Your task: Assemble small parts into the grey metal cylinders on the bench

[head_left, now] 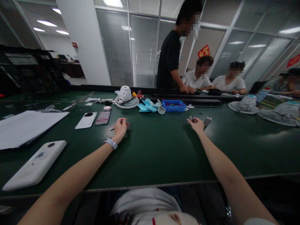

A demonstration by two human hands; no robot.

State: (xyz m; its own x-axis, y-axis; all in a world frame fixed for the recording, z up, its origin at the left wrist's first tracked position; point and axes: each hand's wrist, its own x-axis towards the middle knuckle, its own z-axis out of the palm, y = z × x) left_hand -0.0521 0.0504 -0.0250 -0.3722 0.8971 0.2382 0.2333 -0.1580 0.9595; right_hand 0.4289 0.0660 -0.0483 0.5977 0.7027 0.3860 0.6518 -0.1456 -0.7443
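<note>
At left, left hand (120, 128): half-curled; hold unclear.
Right hand (198, 125): pinches 1 grey cylinder (192, 117).
Far fan (125, 94): blue blades (147, 106) unattached.

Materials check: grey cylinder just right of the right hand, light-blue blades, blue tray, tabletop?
Grey cylinder: probably metal, satin; grey tone, soft sheen, though small and blurred.
Light-blue blades: likely moulded plastic; thin, curved, evenly coloured.
Blue tray: likely plastic; uniform saturated colour.
Tabletop: smooth green mat or coating, faintly glossy reflections; core material unclear.
</note>
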